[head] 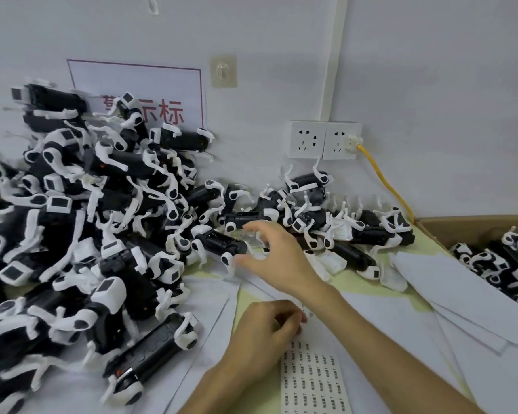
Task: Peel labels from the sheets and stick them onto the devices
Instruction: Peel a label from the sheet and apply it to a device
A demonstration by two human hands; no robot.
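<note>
Pinching sheet (pixel 311 375) edge, left hand (pixel 263 327), crowded table (pixel 362 282)

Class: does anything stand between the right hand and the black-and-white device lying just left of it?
Nothing visible does. The open right hand is at the end of the black cylindrical device with white clips; contact is blurred.

Black-and-white devices (pixel 102 219) at left, white label sheet (pixel 311 380) with rows of small dark print bottom centre, yellow cable (pixel 383 180) right, red-lettered white sign (pixel 150 94) upper left
</note>
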